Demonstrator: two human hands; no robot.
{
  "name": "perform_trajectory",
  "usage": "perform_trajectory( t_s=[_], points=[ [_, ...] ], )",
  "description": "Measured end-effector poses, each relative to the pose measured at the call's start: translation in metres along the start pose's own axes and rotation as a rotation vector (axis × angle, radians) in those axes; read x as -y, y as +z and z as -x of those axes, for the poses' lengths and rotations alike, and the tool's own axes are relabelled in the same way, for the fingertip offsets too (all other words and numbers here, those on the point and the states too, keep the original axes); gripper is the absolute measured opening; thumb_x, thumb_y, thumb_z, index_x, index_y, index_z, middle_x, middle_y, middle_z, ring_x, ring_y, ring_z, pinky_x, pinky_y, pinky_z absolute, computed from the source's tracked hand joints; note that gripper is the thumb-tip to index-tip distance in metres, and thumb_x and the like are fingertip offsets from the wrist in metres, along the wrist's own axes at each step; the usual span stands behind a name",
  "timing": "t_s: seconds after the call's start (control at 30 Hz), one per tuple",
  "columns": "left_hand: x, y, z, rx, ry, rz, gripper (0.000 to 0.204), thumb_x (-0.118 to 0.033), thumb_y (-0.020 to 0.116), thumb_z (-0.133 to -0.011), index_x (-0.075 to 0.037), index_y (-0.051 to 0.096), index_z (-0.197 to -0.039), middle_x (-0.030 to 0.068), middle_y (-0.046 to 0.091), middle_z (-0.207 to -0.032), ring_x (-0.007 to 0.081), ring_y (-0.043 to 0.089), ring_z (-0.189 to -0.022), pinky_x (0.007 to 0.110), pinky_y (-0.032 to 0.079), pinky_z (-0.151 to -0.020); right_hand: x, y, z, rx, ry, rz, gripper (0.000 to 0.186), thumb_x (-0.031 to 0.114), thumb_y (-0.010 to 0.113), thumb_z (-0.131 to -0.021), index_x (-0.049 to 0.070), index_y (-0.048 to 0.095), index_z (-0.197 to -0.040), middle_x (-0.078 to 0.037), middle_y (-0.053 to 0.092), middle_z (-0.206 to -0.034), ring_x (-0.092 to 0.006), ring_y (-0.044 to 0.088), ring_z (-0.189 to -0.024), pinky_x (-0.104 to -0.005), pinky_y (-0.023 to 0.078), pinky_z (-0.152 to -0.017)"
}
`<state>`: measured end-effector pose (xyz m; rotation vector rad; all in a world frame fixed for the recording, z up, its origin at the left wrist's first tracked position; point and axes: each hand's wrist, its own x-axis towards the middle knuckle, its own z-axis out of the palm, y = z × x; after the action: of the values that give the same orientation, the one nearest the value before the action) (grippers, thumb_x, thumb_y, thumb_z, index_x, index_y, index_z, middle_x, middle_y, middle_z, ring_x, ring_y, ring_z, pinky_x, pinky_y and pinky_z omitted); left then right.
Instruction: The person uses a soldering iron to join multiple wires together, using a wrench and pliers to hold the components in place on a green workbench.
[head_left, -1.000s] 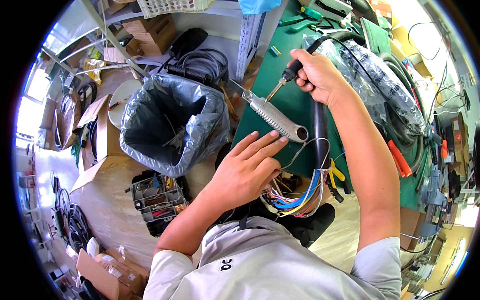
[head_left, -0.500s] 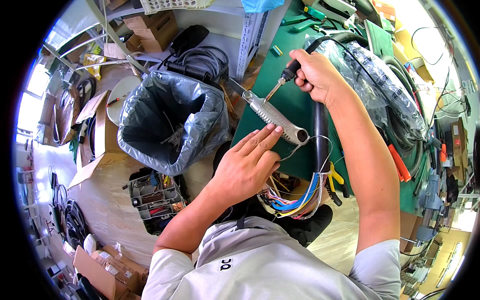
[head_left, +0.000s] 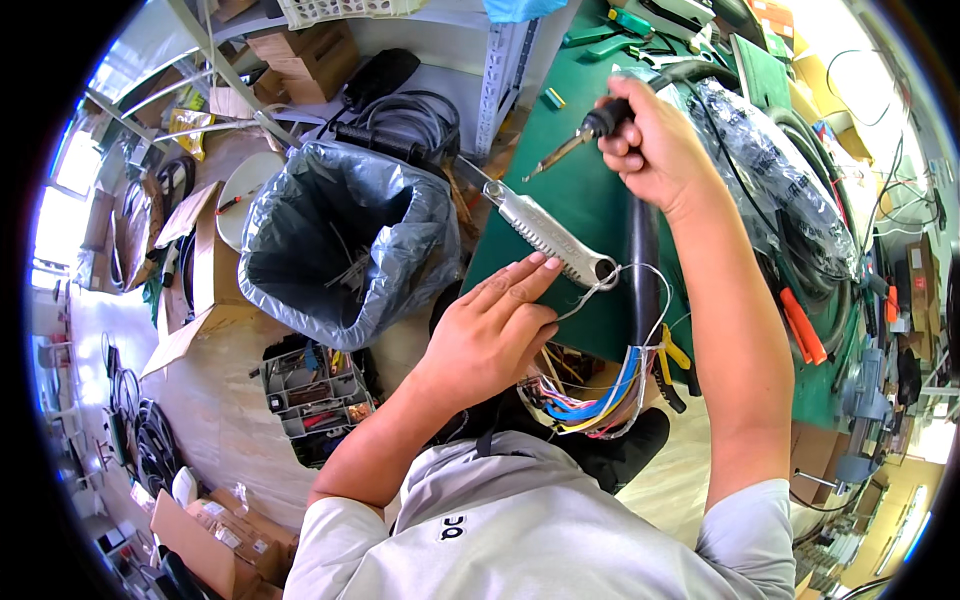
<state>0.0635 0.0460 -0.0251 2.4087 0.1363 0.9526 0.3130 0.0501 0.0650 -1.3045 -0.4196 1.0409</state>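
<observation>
**A soldering iron poised over a grey metal knife under spread fingertips**

A person in a pale grey short-sleeved shirt (head_left: 540,530) works at a green counter (head_left: 545,130), seen from above. The landmark is a silver-grey metal utility knife (head_left: 550,238) with a ridged edge, lying aslant on the counter near its left border. Its thin blade (head_left: 473,173) points up and left, seemingly past that border.

The left hand (head_left: 490,325) is below the knife, fingers straight and close together, tips resting on the ridged edge without wrapping round it. The right hand (head_left: 650,140), above and right of the knife, has its fingers closed around a slim black-handled soldering iron (head_left: 566,150). The iron's tip slants down toward the knife's upper end, near it but apparently not touching.

Right of the knife is a thick black cable (head_left: 644,270), its end fanned into blue, yellow, white and pink wires (head_left: 600,405). Left of the knife is a bin lined with a grey plastic bag (head_left: 415,235).

To do this well, I would press lightly so the knife cannot turn, keep the left fingertips away from the iron's tip, assuming it is hot, and bring it down at a steady slant, clear of the cable.
</observation>
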Motion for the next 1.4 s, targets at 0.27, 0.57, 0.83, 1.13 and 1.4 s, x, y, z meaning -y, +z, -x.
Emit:
perform_trajectory(
  t_s=[0.27, 0.57, 0.83, 1.13, 1.4],
  points=[
    [-0.016, -0.027, 0.014, -0.256, -0.521, 0.398, 0.009, -0.001, 0.069, -0.091, 0.002, 0.063, -0.097, 0.0118, 0.072, -0.085, 0.0150, 0.071, -0.077, 0.027, 0.056, -0.070, 0.051, -0.021, 0.051, 0.085, -0.242, -0.252, 0.030, 0.027, 0.068, -0.095, -0.002, 0.064, -0.091, 0.004, 0.038, -0.053, -0.0094, 0.039, -0.053, -0.0202, 0.027, -0.042],
    [-0.031, -0.049, 0.032, -0.256, -0.596, 0.417, 0.012, -0.007, 0.065, -0.096, 0.004, 0.061, -0.100, 0.0064, 0.068, -0.079, 0.0088, 0.062, -0.069, 0.022, 0.050, -0.067, 0.032, -0.038, 0.136, 0.104, -0.564, -0.321, 0.039, 0.033, 0.056, -0.103, -0.004, 0.063, -0.114, -0.003, 0.054, -0.065, -0.0187, 0.053, -0.069, -0.0267, 0.041, -0.055],
    [-0.025, -0.041, 0.041, -0.272, -0.684, 0.322, 0.016, -0.009, 0.072, -0.092, 0.002, 0.062, -0.098, 0.0043, 0.066, -0.076, 0.0053, 0.056, -0.067, 0.020, 0.045, -0.062, -0.021, -0.050, 0.177, -0.071, -0.957, 0.220, 0.053, 0.034, 0.070, -0.093, -0.005, 0.057, -0.126, -0.018, 0.068, -0.095, -0.0281, 0.069, -0.089, -0.0368, 0.057, -0.078],
    [-0.017, -0.032, 0.046, -0.297, -0.677, 0.341, 0.015, -0.007, 0.069, -0.093, 0.001, 0.060, -0.101, 0.0032, 0.065, -0.081, 0.0039, 0.053, -0.067, 0.020, 0.043, -0.060, -0.072, -0.034, 0.189, -0.053, -1.181, 0.742, 0.016, 0.014, 0.064, -0.097, 0.002, 0.065, -0.107, -0.018, 0.073, -0.099, -0.0312, 0.072, -0.093, -0.0367, 0.057, -0.082],
    [-0.018, -0.031, 0.045, -0.217, -0.706, 0.272, 0.017, -0.006, 0.069, -0.092, 0.001, 0.059, -0.104, 0.0024, 0.064, -0.083, 0.0044, 0.051, -0.067, 0.020, 0.042, -0.061, -0.084, -0.038, 0.178, -0.059, -1.146, 0.852, 0.038, 0.006, 0.080, -0.080, 0.005, 0.061, -0.113, -0.022, 0.071, -0.113, -0.0354, 0.065, -0.111, -0.0417, 0.051, -0.096]
  ],
)
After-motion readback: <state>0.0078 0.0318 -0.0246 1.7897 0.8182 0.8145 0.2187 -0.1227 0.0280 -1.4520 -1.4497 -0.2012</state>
